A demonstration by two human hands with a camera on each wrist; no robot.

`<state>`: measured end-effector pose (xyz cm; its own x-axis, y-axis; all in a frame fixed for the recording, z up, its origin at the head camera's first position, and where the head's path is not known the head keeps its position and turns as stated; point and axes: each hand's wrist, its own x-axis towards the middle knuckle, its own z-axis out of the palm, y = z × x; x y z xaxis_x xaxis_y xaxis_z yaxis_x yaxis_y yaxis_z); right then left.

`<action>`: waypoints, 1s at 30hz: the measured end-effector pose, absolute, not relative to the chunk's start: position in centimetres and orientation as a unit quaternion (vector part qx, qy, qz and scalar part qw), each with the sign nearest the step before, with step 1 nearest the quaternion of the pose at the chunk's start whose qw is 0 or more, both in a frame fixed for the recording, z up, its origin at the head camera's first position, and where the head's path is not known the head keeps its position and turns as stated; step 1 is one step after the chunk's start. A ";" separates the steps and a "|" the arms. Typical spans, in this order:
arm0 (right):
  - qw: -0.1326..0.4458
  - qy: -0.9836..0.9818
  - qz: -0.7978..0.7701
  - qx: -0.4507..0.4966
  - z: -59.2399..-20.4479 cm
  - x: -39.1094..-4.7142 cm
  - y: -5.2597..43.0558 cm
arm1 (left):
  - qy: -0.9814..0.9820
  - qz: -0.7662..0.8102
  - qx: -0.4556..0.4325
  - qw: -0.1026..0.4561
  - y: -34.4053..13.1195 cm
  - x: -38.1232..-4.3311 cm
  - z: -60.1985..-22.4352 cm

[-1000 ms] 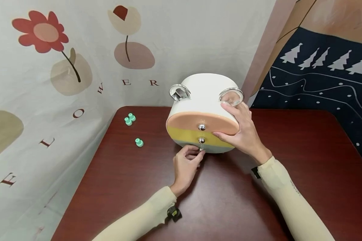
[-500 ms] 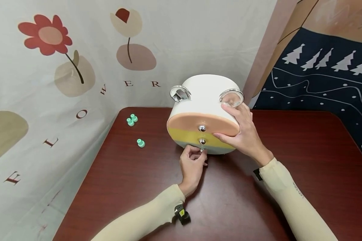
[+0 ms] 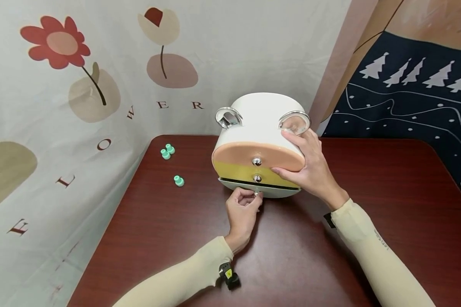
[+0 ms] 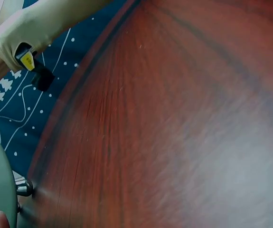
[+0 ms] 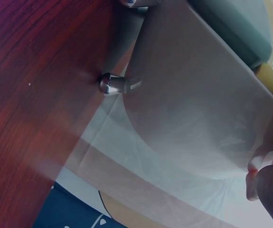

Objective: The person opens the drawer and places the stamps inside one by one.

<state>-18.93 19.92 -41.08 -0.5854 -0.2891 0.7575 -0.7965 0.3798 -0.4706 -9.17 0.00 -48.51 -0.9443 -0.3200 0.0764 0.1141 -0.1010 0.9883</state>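
Two pale sleeves come in from the near side: left sleeve [image 3: 176, 279], right sleeve [image 3: 376, 251], each with a small dark device at the cuff, left device [image 3: 229, 276] and right device [image 3: 329, 220]. Both lie over a dark red-brown table [image 3: 146, 230].

Left hand [image 3: 241, 217]: thumb and forefinger nearly closed, pinching the lowest knob [image 3: 257, 194]; other fingers curled in. That knob is on the grey-green drawer [image 3: 280, 192], bottom of the stack, slightly out, dark gap along its top edge.

Next up, yellow drawer [image 3: 234, 170] with the middle knob [image 3: 257, 178], then orange drawer [image 3: 234, 151] with the top knob [image 3: 256, 161]. Both look flush.

Right hand [image 3: 313, 166]: thumb and fingers spread wide, gripping the right side of the white cabinet [image 3: 266, 106]. Thumb on the front, forefinger just below the right silver ring [image 3: 294, 123]. Left silver ring [image 3: 229, 118] mirrors it. Cabinet sits mid-table toward the far edge; right wrist view shows a silver foot [image 5: 112, 84] under it.

Left of cabinet, three green pegs: single near peg [image 3: 179, 181], and farther off a pair side by side, left peg [image 3: 165, 154] and right peg [image 3: 170, 149].

Far side: white flower-print sheet [image 3: 234, 51] left, navy tree-print sheet [image 3: 403, 115] right.
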 end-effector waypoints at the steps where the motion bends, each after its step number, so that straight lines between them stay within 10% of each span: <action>1: 0.293 -0.778 0.433 0.349 -41.1 -18.9 19.9 | -0.658 -0.734 0.081 0.146 -0.1 -8.9 -48.4; 30: 0.296 -0.776 0.438 0.345 -41.2 -18.9 19.8 | -0.717 -0.684 0.083 0.104 -2.2 -0.3 -48.1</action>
<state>-18.93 19.80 -41.22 -0.5859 -0.2762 0.7618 -0.7949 0.3786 -0.4741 -0.27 -2.25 -48.05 -0.9644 -0.2620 0.0361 0.0237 0.0503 0.9985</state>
